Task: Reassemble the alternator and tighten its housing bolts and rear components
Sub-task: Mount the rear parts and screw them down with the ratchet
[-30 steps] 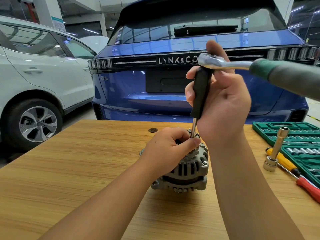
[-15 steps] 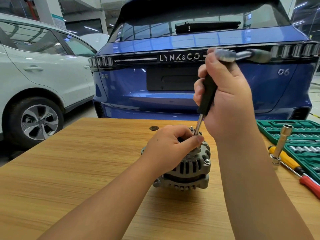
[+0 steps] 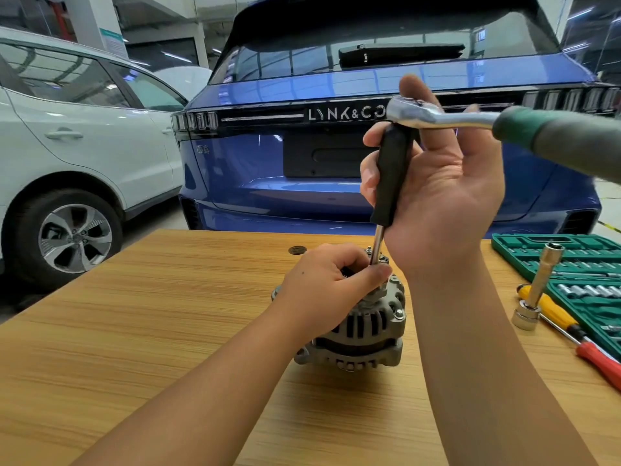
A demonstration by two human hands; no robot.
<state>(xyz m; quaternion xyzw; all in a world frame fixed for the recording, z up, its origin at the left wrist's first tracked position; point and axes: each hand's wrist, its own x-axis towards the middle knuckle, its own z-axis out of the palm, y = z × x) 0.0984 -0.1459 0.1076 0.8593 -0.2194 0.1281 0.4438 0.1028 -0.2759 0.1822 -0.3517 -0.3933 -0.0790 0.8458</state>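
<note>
A grey alternator (image 3: 366, 334) stands on the wooden table (image 3: 168, 331). My left hand (image 3: 322, 284) grips its top, the thumb beside the tool's steel shaft. A black extension handle (image 3: 391, 176) rises from the alternator, and a chrome ratchet (image 3: 416, 112) with a green grip sits on its upper end. My right hand (image 3: 443, 196) holds the black handle with curled fingers, the thumb up behind the ratchet head. The ratchet's grip points right and towards me. The socket end is hidden behind my left hand.
A green socket-set case (image 3: 578, 260) lies open at the table's right edge. A long socket (image 3: 541, 287) and a yellow-and-red screwdriver (image 3: 571, 331) lie beside it. A blue car (image 3: 268, 169) stands just behind the table, a white car (image 3: 84, 146) at the left.
The ratchet's grip swung away to the right, then back towards me. My right hand turned with it, palm now facing me. My left hand stayed on the alternator.
</note>
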